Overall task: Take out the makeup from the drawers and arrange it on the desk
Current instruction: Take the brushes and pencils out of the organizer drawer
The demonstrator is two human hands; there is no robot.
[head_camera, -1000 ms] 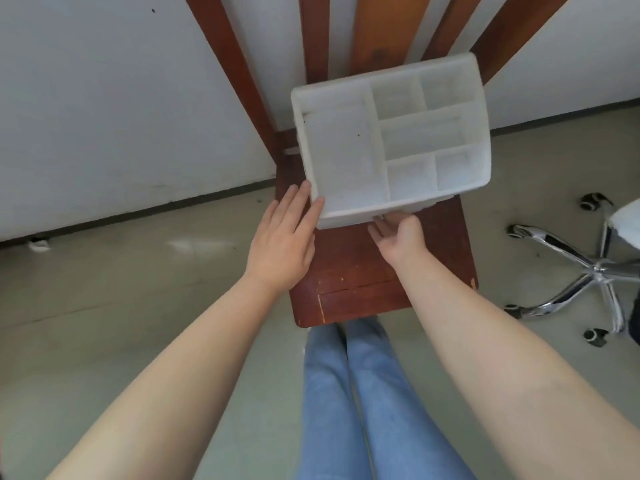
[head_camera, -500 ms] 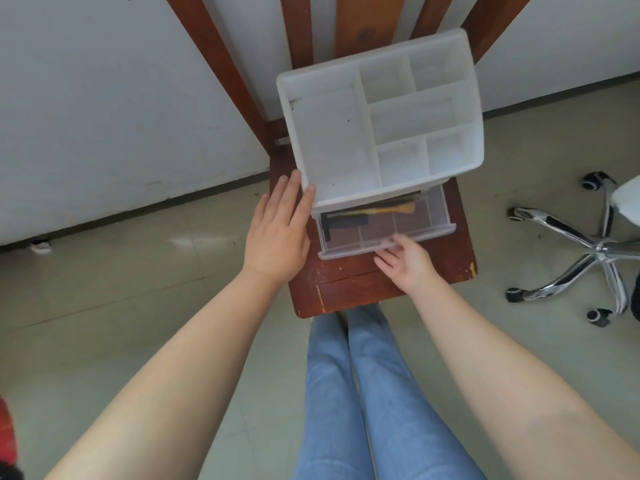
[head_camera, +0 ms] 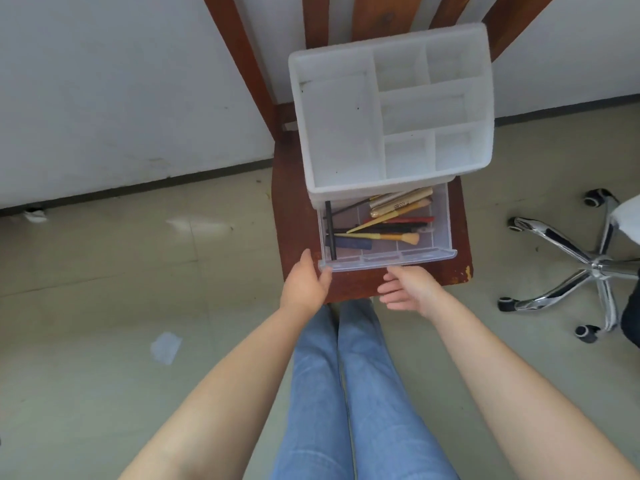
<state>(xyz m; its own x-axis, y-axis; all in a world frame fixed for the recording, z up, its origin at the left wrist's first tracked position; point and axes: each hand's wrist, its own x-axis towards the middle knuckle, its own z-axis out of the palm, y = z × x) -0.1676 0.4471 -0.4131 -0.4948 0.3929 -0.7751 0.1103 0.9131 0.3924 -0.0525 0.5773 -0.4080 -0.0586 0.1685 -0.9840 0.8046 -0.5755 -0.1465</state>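
A white plastic organizer (head_camera: 381, 188) with empty top compartments stands on a brown wooden chair seat (head_camera: 294, 216). Its clear drawer (head_camera: 391, 259) is pulled far out toward me. Inside lie several makeup items: yellow-handled brushes (head_camera: 381, 237), gold tubes (head_camera: 401, 199), a red pencil, a dark blue piece (head_camera: 353, 242) and a black stick (head_camera: 330, 230). My left hand (head_camera: 304, 282) touches the drawer's front left corner with its thumb and relaxed fingers. Just below the drawer's front edge, my right hand (head_camera: 408, 289) hovers palm up, fingers relaxed, holding nothing.
The chair's slatted back (head_camera: 239, 64) rises against a white wall. An office chair's chrome wheeled base (head_camera: 595, 268) stands on the floor to the right. My legs in blue jeans (head_camera: 346, 393) are directly in front of the seat.
The drawer went from shut to pulled far out, exposing the makeup. My right hand let go of its front and dropped back. My left hand slid from the organizer's side to the drawer's corner.
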